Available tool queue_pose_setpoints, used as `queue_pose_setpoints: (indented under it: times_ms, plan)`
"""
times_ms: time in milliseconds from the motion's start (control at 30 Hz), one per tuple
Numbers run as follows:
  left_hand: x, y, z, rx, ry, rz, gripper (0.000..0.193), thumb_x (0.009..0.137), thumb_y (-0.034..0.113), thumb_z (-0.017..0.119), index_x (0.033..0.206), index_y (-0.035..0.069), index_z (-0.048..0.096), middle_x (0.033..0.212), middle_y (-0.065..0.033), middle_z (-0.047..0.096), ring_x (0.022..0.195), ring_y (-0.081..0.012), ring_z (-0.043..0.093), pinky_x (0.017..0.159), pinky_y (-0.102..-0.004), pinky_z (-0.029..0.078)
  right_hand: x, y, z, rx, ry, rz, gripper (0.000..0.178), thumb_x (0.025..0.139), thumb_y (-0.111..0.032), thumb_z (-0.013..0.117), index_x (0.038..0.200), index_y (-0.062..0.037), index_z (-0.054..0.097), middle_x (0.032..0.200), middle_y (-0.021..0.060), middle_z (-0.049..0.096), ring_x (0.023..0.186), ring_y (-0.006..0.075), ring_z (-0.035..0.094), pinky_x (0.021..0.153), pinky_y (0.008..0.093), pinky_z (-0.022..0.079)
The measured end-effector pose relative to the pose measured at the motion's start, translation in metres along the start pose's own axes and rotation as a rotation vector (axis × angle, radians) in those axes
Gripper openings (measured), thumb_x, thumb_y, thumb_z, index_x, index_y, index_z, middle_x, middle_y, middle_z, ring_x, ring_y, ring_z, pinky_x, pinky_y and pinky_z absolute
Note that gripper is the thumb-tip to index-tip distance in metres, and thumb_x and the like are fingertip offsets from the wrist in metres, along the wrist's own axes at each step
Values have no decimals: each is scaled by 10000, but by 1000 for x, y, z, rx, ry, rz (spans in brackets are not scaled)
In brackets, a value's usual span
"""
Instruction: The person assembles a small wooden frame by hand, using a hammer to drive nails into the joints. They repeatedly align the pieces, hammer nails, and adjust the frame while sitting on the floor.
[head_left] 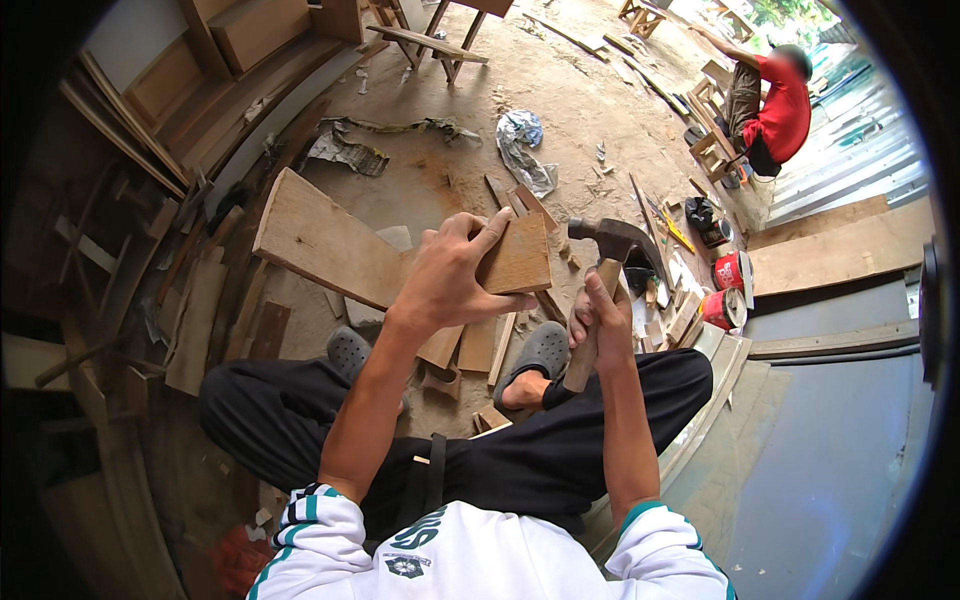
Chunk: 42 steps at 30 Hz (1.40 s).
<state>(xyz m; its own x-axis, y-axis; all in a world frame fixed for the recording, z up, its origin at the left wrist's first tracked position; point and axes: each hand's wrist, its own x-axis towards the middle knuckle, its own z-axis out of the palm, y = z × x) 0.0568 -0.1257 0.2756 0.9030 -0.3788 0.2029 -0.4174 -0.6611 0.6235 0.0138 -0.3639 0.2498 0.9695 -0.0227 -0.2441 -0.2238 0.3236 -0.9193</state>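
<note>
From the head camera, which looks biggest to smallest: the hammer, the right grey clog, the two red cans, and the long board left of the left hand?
1. Long board
2. Hammer, perhaps flattered by nearness
3. Right grey clog
4. Upper red can and lower red can: too alike to rank

Bright right, dim left (edges bent)

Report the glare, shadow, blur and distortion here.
Head view, centre: the claw hammer with wooden handle and dark metal head looks fairly sharp; head view, upper right: silvery corrugated metal sheeting washes out, and the red-shirted person's head is blurred; head view, lower right: bluish glare on the smooth grey panel; head view, left: brown wooden planks sink into shadow; head view, rim: straight edges bend.
</note>
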Motion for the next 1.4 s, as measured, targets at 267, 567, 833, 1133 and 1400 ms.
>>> queue_pose_setpoints:
  times_ms: [267,567,833,1133,1400]
  plan:
    - [-8,-44,11,-932,-69,-172,945,686,619,788,1324,-33,539,1022,-47,510,882,-154,496,772,-308,438,-11,-36,22,21,-76,-97,249,971,-273,629,975,-63,494,578,11,431,365,138,455,345,286,418]
    - [-15,-78,15,-953,-180,-207,935,759,806,593,1204,-16,582,977,-64,596,902,-142,559,788,-283,457,-17,-42,38,-220,-162,126,233,934,-257,671,961,-76,527,601,-12,438,428,96,450,349,267,390]
    - [-13,-66,27,-1208,-176,-235,911,738,864,545,1056,12,590,880,-38,582,805,-115,554,732,-262,451,-12,-45,45,-169,-44,-28,223,940,-248,651,960,-74,511,555,-17,407,352,116,432,325,277,386]
    - [-15,-79,30,-1296,-152,-236,894,786,815,551,1139,-5,583,924,-49,603,820,-116,561,742,-265,460,-7,-49,31,30,-99,-24,256,906,-276,688,940,-85,521,557,-17,419,346,121,419,323,284,382]
    - [-17,-73,32,-1460,-110,-310,892,807,778,566,1271,17,542,1020,-59,606,874,-131,574,800,-280,474,-15,-32,39,-131,-109,90,218,934,-240,663,929,-76,519,590,-7,443,397,98,441,345,271,397]
